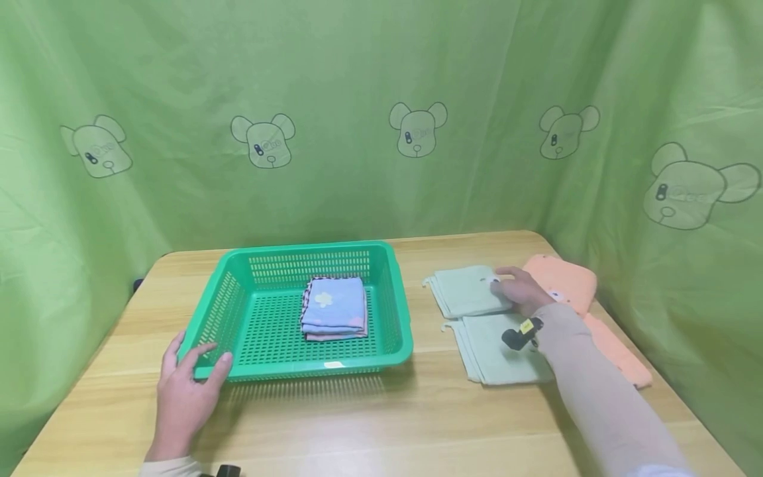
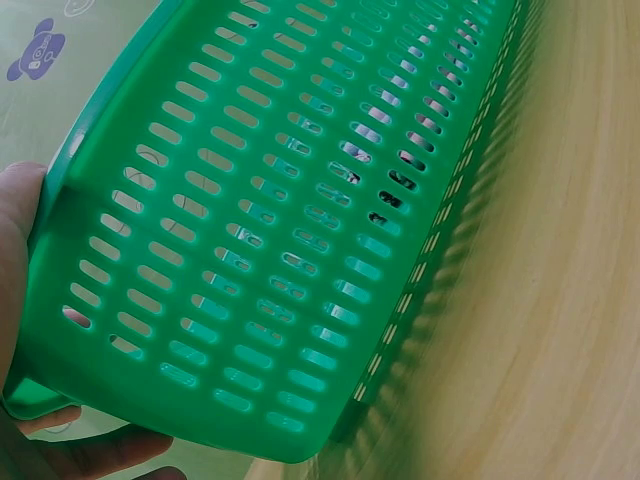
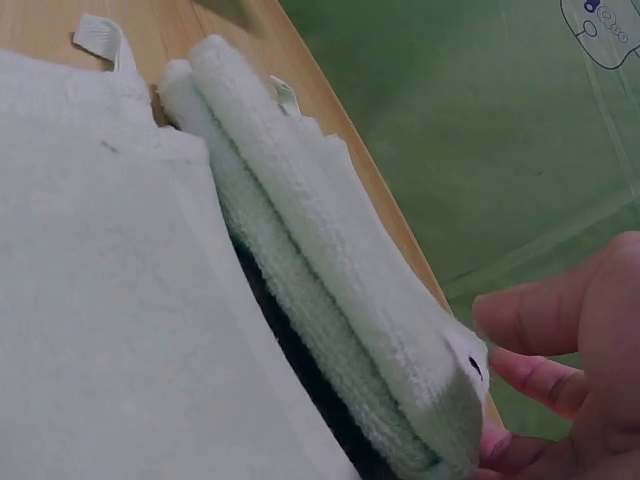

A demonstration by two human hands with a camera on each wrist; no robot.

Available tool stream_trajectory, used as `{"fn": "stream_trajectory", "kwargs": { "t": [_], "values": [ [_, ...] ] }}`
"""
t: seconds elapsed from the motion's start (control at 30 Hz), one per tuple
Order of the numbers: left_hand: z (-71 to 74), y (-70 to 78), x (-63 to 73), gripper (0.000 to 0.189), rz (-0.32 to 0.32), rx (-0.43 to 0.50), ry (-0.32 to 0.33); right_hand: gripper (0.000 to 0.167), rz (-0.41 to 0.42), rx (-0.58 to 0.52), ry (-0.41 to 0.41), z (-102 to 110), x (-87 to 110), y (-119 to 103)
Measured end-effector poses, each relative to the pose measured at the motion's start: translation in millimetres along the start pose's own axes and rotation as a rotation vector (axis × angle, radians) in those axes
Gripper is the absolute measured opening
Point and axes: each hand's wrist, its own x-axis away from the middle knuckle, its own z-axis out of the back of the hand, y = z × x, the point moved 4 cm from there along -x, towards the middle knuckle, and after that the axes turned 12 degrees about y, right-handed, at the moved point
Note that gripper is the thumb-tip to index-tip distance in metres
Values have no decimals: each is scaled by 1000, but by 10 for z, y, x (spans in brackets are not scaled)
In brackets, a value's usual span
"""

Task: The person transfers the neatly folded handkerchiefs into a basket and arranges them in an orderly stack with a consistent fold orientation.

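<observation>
My left hand (image 1: 185,397) grips the near left corner of a green plastic basket (image 1: 280,372), thumb on the front rim. In the left wrist view the thumb and fingers sit around that corner of the basket (image 2: 230,230). Folded cloths, the top one blue with a flower (image 1: 340,308), lie inside toward the right. On the right, my right hand (image 1: 524,291) pinches the right edge of the farther folded pale green towel (image 1: 461,291). Seen from the right wrist, that towel's edge (image 3: 330,260) bends up between thumb and fingers. A second pale green towel (image 1: 485,351) lies just nearer.
Two folded orange towels, one farther (image 1: 566,275) and one nearer (image 1: 622,361), lie at the table's right edge, partly behind the right hand and forearm. The wooden table (image 1: 334,430) is bounded by a green curtain (image 1: 357,192) at the back and sides.
</observation>
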Motion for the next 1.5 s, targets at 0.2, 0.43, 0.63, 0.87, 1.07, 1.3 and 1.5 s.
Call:
{"fn": "stream_trajectory", "kwargs": {
  "t": [0.2,0.43,0.63,0.87,1.07,1.3,1.5],
  "values": [
    [-4,2,0,50,-1,4,3,64,2,-45,-26,-28,5,-13],
    [-2,5,-1,50,-7,8,6,60,7,-47,-31,-46,27,-62],
    [-2,4,-1,50,-12,8,8,60,-2,-93,-22,-70,46,-103],
    [-5,1,-1,50,-3,2,1,57,10,-102,16,-70,58,-154],
    [-5,7,-2,51,0,5,-5,56,30,-127,30,-78,96,-238],
    [-4,5,5,48,-1,6,4,56,57,-137,39,-86,101,-305],
    [-2,10,0,49,-8,12,10,56,65,-158,43,-90,120,-361]
  ]
}}
